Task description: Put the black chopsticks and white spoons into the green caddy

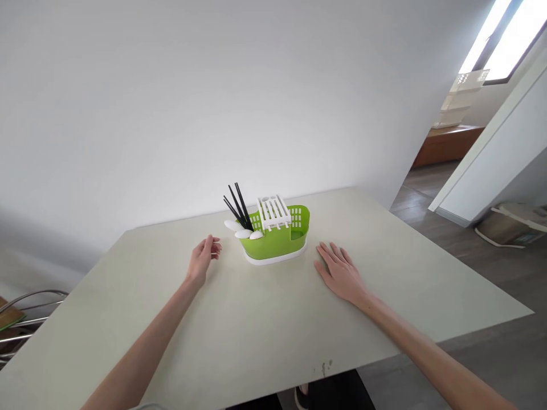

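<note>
Fingers [216, 249] of left hand [201, 259] curled half open, empty | right hand [342, 276] lay spread on table [256, 324], empty | basket [273, 247] between held chopsticks [241, 204], spoons [243, 234]

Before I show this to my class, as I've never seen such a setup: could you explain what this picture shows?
There is no machine here: a camera worn on a person's head looks forward and down at their own bare hands. On the pale table stands a green basket with black sticks, like chopsticks, and white spoon-like pieces at its left end, and a white slotted rack on top. The left hand curls loosely; the right hand lies flat. Neither appears to hold anything.
</note>
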A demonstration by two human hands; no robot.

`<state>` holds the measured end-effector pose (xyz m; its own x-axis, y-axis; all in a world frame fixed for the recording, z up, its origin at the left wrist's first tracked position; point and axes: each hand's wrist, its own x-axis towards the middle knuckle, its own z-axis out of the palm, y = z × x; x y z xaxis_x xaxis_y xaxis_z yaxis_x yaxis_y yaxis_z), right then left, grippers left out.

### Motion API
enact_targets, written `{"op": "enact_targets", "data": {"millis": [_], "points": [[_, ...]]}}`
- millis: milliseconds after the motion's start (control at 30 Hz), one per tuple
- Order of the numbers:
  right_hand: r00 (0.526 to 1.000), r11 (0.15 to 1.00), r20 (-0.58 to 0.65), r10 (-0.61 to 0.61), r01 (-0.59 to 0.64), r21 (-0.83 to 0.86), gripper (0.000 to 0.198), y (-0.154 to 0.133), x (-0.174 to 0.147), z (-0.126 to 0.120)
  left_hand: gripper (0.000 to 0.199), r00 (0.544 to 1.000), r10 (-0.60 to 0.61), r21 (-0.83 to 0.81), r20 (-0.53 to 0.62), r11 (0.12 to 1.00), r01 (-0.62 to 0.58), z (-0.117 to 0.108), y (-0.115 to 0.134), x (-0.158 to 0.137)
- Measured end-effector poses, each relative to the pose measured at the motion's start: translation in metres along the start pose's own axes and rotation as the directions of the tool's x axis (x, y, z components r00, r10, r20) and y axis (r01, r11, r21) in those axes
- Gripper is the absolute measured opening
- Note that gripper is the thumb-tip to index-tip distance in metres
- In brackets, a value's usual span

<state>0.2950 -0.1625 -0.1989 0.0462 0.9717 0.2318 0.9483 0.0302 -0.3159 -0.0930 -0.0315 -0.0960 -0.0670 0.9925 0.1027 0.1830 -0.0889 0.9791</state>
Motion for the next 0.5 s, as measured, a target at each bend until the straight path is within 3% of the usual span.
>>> {"op": "enact_targets", "data": {"millis": [133, 267, 500], "points": [[1.0, 1.0, -0.014, -0.015, 0.015, 0.024, 0.065, 0.0, 0.002, -0.001, 0.067, 0.999, 0.025, 0.009, -0.034, 1.0, -0.024, 0.007, 0.044, 0.024], [1.0, 0.999, -0.02, -0.019, 0.02, 0.046, 0.063, -0.002, 0.003, -0.003, 0.06, 0.999, 0.035, 0.119, 0.002, 0.992, -0.035, 0.024, 0.084, 0.035], [1.0, 0.997, -0.005, -0.018, 0.018, 0.076, 0.06, -0.007, 0.003, -0.015, 0.066, 0.997, -0.024, 0.137, 0.078, 0.99, 0.013, 0.051, 0.1, 0.054]]}}
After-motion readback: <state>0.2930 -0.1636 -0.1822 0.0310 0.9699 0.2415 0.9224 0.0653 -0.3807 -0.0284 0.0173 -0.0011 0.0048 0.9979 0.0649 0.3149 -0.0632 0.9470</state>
